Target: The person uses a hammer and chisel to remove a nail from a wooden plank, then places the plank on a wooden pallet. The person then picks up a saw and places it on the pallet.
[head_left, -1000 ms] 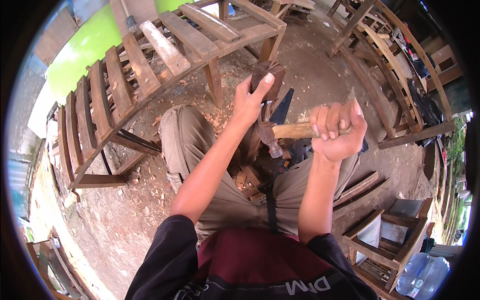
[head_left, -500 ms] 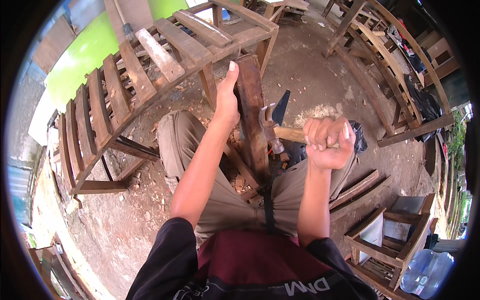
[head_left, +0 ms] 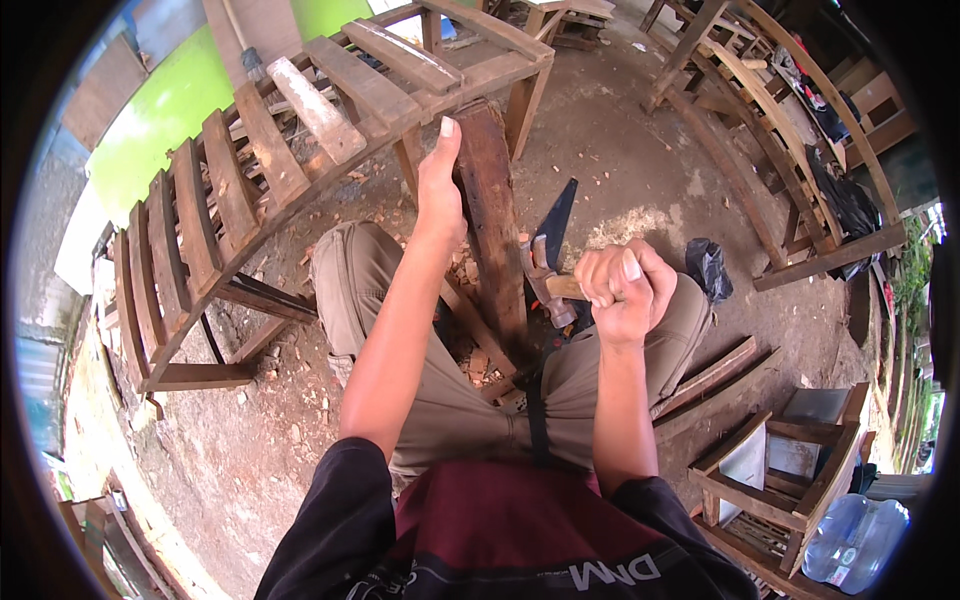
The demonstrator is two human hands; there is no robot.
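Two bare hands work over the person's lap, above a dirt floor (head_left: 640,170) strewn with wood chips. The left hand (head_left: 440,195) grips the upper part of a dark, weathered wooden plank (head_left: 492,215), thumb pointing up along its edge and fingers wrapped around the far side. The plank stands nearly upright between the knees, its lower end down among the chips by the khaki trousers (head_left: 360,290). The right hand (head_left: 622,290) is clenched in a tight fist around the wooden handle of a hammer (head_left: 545,275), whose metal head sits just beside the plank's right edge; whether it touches the wood cannot be told. A slatted wooden bench frame (head_left: 260,170) stands tilted to the left, just beyond the plank's top. A black bag (head_left: 708,268) lies on the ground to the right, and clear water bottles (head_left: 850,535) sit at the lower right beside a small wooden crate (head_left: 770,470).
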